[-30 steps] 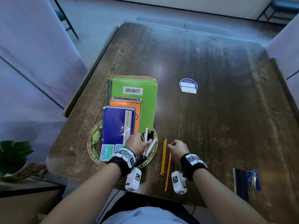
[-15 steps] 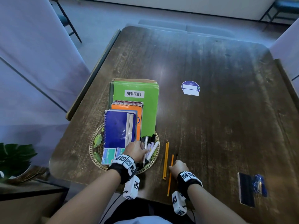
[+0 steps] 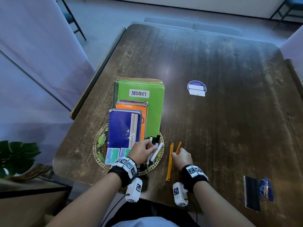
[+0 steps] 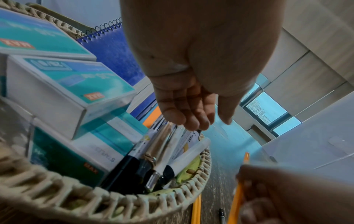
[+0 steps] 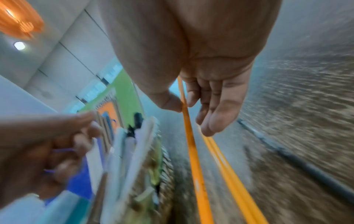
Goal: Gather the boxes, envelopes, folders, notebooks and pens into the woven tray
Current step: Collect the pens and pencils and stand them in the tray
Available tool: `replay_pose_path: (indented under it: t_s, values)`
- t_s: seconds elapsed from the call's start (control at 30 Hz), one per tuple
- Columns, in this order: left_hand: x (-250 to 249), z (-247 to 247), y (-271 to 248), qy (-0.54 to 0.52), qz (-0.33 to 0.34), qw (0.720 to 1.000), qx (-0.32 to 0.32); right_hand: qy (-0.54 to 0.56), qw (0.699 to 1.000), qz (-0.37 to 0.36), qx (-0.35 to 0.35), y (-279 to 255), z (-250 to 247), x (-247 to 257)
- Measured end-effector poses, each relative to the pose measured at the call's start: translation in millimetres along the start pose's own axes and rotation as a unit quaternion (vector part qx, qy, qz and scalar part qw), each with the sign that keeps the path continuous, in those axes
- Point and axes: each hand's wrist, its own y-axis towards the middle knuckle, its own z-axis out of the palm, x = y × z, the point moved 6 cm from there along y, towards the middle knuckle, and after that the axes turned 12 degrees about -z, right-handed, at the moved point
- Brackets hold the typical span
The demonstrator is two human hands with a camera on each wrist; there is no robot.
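The woven tray (image 3: pixel 96 150) near the table's front edge holds a green folder (image 3: pixel 155 112) labelled SECURITY, an orange notebook (image 3: pixel 131 106), a blue notebook (image 3: pixel 122 128), teal boxes (image 3: pixel 113 155) and several pens (image 3: pixel 156 150). My left hand (image 3: pixel 152 147) hovers over the pens (image 4: pixel 172 145) with fingers (image 4: pixel 193 121) extended, tips touching them. Right of the tray, my right hand (image 3: pixel 176 153) pinches an orange pencil (image 5: pixel 188 136) between thumb and forefinger, its far end (image 3: pixel 178 145) raised. Two yellow pencils (image 3: pixel 169 163) and a dark pen (image 5: pixel 287 154) lie on the table.
A round blue sticker (image 3: pixel 196 88) sits mid-table. A black block (image 3: pixel 251 194) and a blue item (image 3: pixel 266 189) lie near the front right edge. A potted plant (image 3: pixel 16 154) stands on a low shelf left of the table.
My right hand has moved forward and taken hold of one pencil, which now angles away from the other two. My left hand stays over the pens in the tray.
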Motion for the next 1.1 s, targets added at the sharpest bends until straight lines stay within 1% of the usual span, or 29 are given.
replay_pose_path:
  t_s: [0.13,0.2,0.33,0.5,0.6,0.7,0.8,0.97,1.1]
  values:
    - [-10.3,9.4,-1.5,-0.016,0.018,0.998,0.053,0.058,0.996,-0.068,-0.025,-3.2,-17.1,40.7]
    - [-17.0,11.9,-2.8,-0.013,0.026,0.997,0.064,0.064,0.993,-0.098,-0.028,-6.3,-22.5,60.9]
    - [-29.4,8.7,-1.5,-0.035,0.033,0.998,0.050,0.062,0.988,-0.139,-0.027,-8.1,-27.3,90.1]
    - [-27.1,0.7,4.2,-0.039,0.017,0.999,0.027,0.076,0.986,-0.148,-0.022,-1.3,-26.9,96.6]
    - [-25.2,-4.9,7.6,-0.025,0.013,1.000,-0.002,0.083,0.987,-0.137,-0.024,0.6,-29.7,89.2]
    - [-20.7,-8.6,10.1,-0.003,-0.006,1.000,-0.029,0.092,0.990,-0.105,-0.017,5.9,-25.2,71.2]
    - [-14.9,-7.2,14.0,0.013,-0.028,0.999,-0.042,0.087,0.994,-0.072,-0.010,8.5,-20.2,51.1]
    - [-9.8,-1.1,18.0,0.055,-0.052,0.995,-0.058,0.072,0.997,-0.021,0.021,11.3,-7.7,18.0]
    - [-8.8,-0.4,18.2,0.085,-0.051,0.993,-0.063,0.038,0.998,0.009,0.050,11.9,5.5,-1.5]
